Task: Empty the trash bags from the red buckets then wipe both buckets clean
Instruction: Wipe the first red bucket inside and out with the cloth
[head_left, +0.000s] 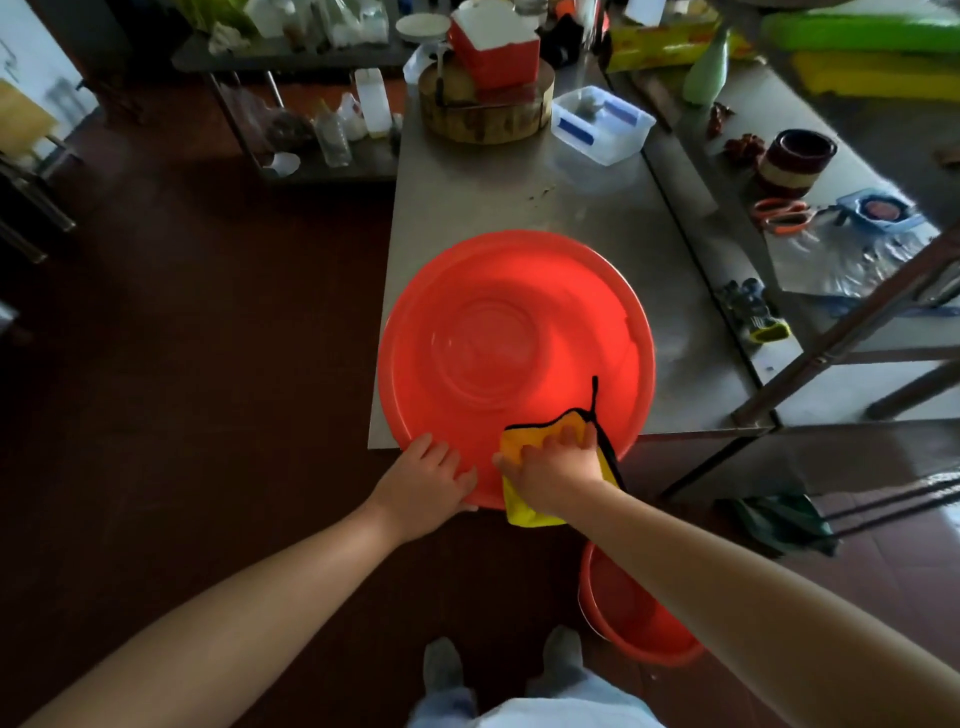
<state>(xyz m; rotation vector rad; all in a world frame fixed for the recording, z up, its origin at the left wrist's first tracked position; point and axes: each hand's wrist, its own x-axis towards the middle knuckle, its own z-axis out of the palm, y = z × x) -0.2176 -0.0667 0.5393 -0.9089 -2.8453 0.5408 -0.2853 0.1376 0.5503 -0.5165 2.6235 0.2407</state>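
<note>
A wide red bucket (514, 332) stands on the near end of a steel table (519, 208), its near edge hanging over the table's front. Nothing lies inside it. My left hand (423, 486) grips the bucket's near rim. Just to its right, my right hand (553, 462) presses a yellow cloth with black trim (519, 506) against the near rim and inner wall. The cloth's black loop lies up the inside wall. A second, smaller red bucket (631, 616) sits on the floor under my right forearm, partly hidden by it.
A round wooden block (485, 111) bearing a red box and a clear plastic tub (602, 124) stand at the table's far end. A second steel table to the right holds orange scissors (782, 214) and a dark jar (795, 161). A cluttered shelf rack stands far left. My shoes show below.
</note>
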